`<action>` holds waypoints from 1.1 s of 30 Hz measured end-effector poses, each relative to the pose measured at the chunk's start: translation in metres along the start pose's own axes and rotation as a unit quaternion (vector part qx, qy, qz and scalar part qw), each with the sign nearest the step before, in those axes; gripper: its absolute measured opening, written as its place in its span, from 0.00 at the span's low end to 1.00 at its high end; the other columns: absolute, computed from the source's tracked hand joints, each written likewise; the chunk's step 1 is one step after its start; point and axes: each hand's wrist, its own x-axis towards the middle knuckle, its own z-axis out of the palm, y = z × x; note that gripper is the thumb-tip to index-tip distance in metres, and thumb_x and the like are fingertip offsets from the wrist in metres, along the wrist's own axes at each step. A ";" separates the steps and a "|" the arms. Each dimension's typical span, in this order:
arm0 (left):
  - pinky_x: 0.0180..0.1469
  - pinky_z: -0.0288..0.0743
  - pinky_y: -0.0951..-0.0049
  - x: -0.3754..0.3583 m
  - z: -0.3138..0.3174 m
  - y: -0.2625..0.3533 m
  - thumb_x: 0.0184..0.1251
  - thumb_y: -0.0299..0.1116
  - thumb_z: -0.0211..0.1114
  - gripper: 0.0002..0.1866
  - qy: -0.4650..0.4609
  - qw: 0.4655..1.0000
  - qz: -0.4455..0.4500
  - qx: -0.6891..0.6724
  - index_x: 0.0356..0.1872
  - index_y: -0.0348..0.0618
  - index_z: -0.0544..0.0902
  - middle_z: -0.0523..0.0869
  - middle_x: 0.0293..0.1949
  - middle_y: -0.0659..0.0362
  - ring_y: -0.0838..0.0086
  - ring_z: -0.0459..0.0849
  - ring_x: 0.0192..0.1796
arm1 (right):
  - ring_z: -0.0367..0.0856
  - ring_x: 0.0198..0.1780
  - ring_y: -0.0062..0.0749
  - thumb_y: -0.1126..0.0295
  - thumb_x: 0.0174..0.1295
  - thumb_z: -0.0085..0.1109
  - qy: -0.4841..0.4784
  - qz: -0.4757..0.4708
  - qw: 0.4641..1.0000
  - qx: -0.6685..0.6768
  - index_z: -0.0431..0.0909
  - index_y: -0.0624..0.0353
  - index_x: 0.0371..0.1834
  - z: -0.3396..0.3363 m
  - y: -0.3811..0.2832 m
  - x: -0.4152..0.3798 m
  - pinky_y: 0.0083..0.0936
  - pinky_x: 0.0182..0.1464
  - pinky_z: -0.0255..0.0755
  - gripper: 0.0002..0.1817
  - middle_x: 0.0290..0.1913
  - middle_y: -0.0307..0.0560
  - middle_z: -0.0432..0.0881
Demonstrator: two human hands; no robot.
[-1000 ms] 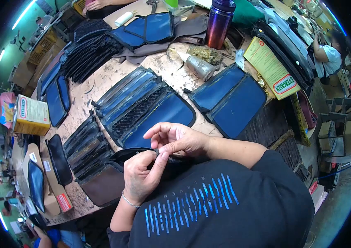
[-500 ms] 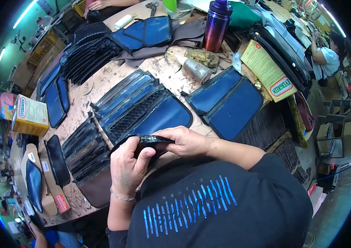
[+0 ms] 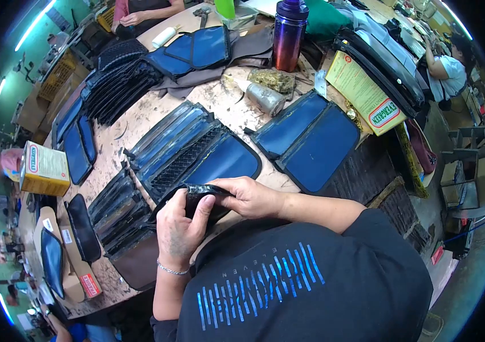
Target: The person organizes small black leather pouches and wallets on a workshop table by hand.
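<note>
So the left grip is pinching one end of a black piece while the right grip has the other end pinched too. The piece basically bridges both, just on the wearer's side of a blue panel lying on the counter.

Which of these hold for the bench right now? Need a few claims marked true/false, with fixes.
1. The left hand and right hand both hold the black piece. True.
2. A bracelet is on the right wrist. False: the bracelet is on the left one.
3. The purple-and-red bottle stands upright. True.
4. The silver cone-nosed container stands upright. False: the silver cone-nosed container lies on its side.
</note>
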 end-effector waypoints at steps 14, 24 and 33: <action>0.23 0.69 0.67 -0.008 -0.015 0.016 0.49 0.34 0.66 0.12 -0.082 0.996 0.010 0.015 0.19 0.38 0.74 0.75 0.16 0.50 0.58 0.77 0.19 | 0.60 0.63 0.42 0.55 0.50 0.63 -0.185 -0.121 0.968 0.120 0.75 0.60 0.38 -0.016 -0.007 0.041 0.39 0.65 0.51 0.20 0.57 0.53 0.70; 0.23 0.69 0.66 -0.015 -0.017 0.020 0.50 0.32 0.63 0.09 -0.095 0.993 -0.055 0.039 0.21 0.37 0.75 0.75 0.15 0.50 0.58 0.77 0.20 | 0.73 0.48 0.36 0.61 0.44 0.70 -0.164 -0.137 0.975 -0.064 0.76 0.59 0.27 -0.031 -0.014 0.047 0.30 0.51 0.65 0.16 0.36 0.45 0.78; 0.28 0.70 0.63 -0.018 -0.017 0.019 0.56 0.33 0.61 0.09 -0.110 0.991 -0.037 0.059 0.27 0.37 0.75 0.78 0.22 0.48 0.56 0.78 0.26 | 0.70 0.40 0.33 0.61 0.43 0.69 -0.156 -0.142 0.960 -0.184 0.78 0.58 0.26 -0.035 -0.030 0.045 0.27 0.44 0.66 0.14 0.30 0.41 0.77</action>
